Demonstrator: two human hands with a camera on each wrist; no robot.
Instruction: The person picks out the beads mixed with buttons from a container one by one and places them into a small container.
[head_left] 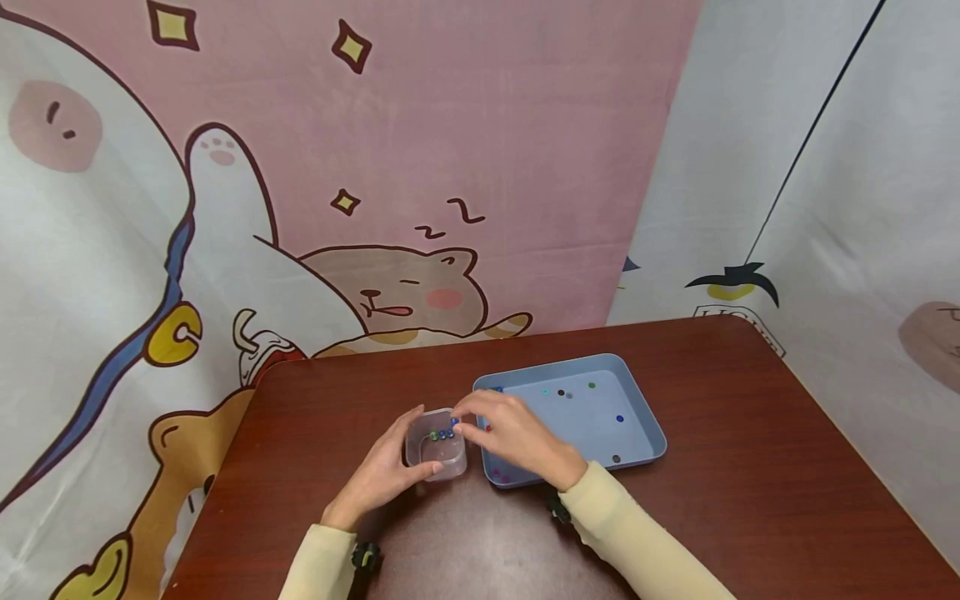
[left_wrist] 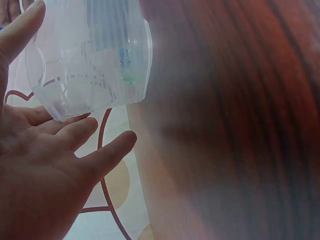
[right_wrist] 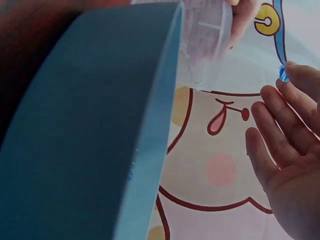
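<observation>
My left hand (head_left: 386, 469) holds a small clear plastic box (left_wrist: 95, 60), its thumb on the near side and fingers on the far side. Inside the box lie several small blue and green glassy beads (head_left: 442, 435), clustered near the middle in the head view. Over the box's right rim, my right hand (head_left: 521, 433) pinches a blue bead (right_wrist: 283, 73) between thumb and index finger. Its other fingers stay extended. Directly under the right forearm and hand is a shallow light-blue tray (head_left: 573, 429), partly hidden, with several scattered beads of various colours.
The brown wooden table (head_left: 750, 467) carries the box and the tray. Behind it hangs a cartoon-printed cloth (head_left: 525, 167). A dark blue bead (head_left: 619, 418) lies in the tray's right half, and a green one (head_left: 592, 385) near its far edge.
</observation>
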